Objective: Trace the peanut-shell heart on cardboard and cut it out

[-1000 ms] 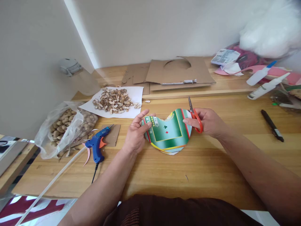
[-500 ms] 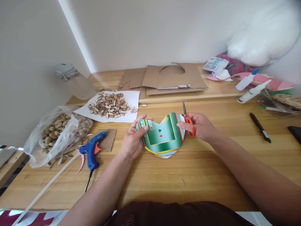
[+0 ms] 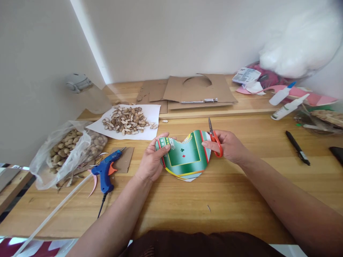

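Between my two hands is a heart-shaped card cutout (image 3: 184, 153), printed green with red and yellow stripes. My left hand (image 3: 155, 157) grips its left lobe, thumb on top and fingers behind. Scissors (image 3: 217, 143) with red handles hang in my right hand (image 3: 226, 144), blades pointing away from me and apparently closed. The right thumb also presses on the card's right edge. A small scrap (image 3: 209, 208) lies on the wooden table (image 3: 241, 203) below.
At left are a blue glue gun (image 3: 106, 171), a bag of peanuts (image 3: 64, 146) and peanut shells on white paper (image 3: 154, 117). Cardboard sheets (image 3: 174, 89) lie at the back. Glue bottles (image 3: 289, 107) and a black pen (image 3: 297, 147) are at right.
Almost nothing differs. The whole view has shifted slightly, while both hands keep the same hold on the card and scissors.
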Motion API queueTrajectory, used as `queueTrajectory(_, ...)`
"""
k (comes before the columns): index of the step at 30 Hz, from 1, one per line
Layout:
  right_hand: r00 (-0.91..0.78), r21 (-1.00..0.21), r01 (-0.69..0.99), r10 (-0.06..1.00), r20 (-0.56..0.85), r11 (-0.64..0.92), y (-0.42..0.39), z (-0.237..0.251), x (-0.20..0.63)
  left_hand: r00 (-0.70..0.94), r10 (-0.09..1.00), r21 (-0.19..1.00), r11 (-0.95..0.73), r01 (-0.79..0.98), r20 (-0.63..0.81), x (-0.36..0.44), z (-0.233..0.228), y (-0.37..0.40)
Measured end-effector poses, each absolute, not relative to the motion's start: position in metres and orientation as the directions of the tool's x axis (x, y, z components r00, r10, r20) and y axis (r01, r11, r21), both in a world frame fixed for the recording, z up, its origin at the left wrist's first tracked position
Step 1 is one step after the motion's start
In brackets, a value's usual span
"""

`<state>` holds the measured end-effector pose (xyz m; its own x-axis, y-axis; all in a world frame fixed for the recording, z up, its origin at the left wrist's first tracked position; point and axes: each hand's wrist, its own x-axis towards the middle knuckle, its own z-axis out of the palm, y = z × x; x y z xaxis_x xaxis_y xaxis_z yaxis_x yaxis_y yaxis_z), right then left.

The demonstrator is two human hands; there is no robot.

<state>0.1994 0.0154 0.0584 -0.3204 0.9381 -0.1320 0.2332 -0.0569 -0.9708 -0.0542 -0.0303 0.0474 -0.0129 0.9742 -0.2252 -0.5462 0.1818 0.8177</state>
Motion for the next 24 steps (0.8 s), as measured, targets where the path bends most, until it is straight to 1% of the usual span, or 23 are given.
queueTrajectory(4,-0.317,-0.977,0.210,0.942,-0.109,-0.042,0.015,0.060,0.198,0.005,0.977,0.809,0.178,-0.561,-0.212,-0.054,0.049,-0.031)
queueTrajectory(7,-0.237,-0.979,0.199,0.972,-0.012,0.037,0.014,0.064,0.197,0.010,0.986,0.810,0.141,-0.570,-0.164,-0.053,0.048,-0.031)
queueTrajectory(10,-0.127,-0.963,0.235,0.987,0.101,0.129,0.013,0.066,0.197,0.017,0.994,0.842,0.098,-0.530,-0.105,-0.052,0.044,-0.031)
queueTrajectory(12,-0.070,-0.949,0.264,0.985,0.160,0.173,0.013,0.066,0.197,-0.020,0.999,0.874,0.029,-0.486,-0.044,-0.051,0.042,-0.031)
queueTrajectory(13,-0.045,-0.944,0.270,0.982,0.182,0.188,0.014,0.066,0.197,-0.065,0.998,0.889,-0.032,-0.456,0.003,-0.050,0.041,-0.031)
queueTrajectory(15,-0.001,-0.945,0.263,0.980,0.201,0.195,0.016,0.065,0.196,-0.183,0.976,0.922,-0.177,-0.345,0.119,-0.050,0.042,-0.033)
queueTrajectory(17,0.026,-0.961,0.221,0.984,0.177,0.167,0.018,0.065,0.196,-0.266,0.929,0.940,-0.305,-0.154,0.258,-0.049,0.045,-0.036)
queueTrajectory(18,0.030,-0.972,0.188,0.988,0.152,0.143,0.018,0.066,0.195,-0.279,0.898,0.930,-0.365,-0.044,0.340,-0.049,0.047,-0.038)
queueTrajectory(19,0.024,-0.982,0.148,0.992,0.122,0.117,0.018,0.066,0.195,-0.268,0.866,0.905,-0.421,0.064,0.422,-0.049,0.049,-0.040)
queueTrajectory(21,-0.026,-0.995,0.070,0.998,0.063,0.065,0.016,0.067,0.193,-0.192,0.801,0.817,-0.517,0.254,0.567,-0.049,0.050,-0.043)
queueTrajectory(23,-0.103,-1.000,0.011,0.994,0.022,0.023,0.012,0.067,0.189,-0.098,0.748,0.710,-0.569,0.415,0.656,-0.049,0.048,-0.046)
queueTrajectory(24,-0.138,-1.000,-0.014,0.990,0.008,0.006,0.009,0.067,0.186,-0.050,0.732,0.658,-0.578,0.482,0.679,-0.049,0.047,-0.047)
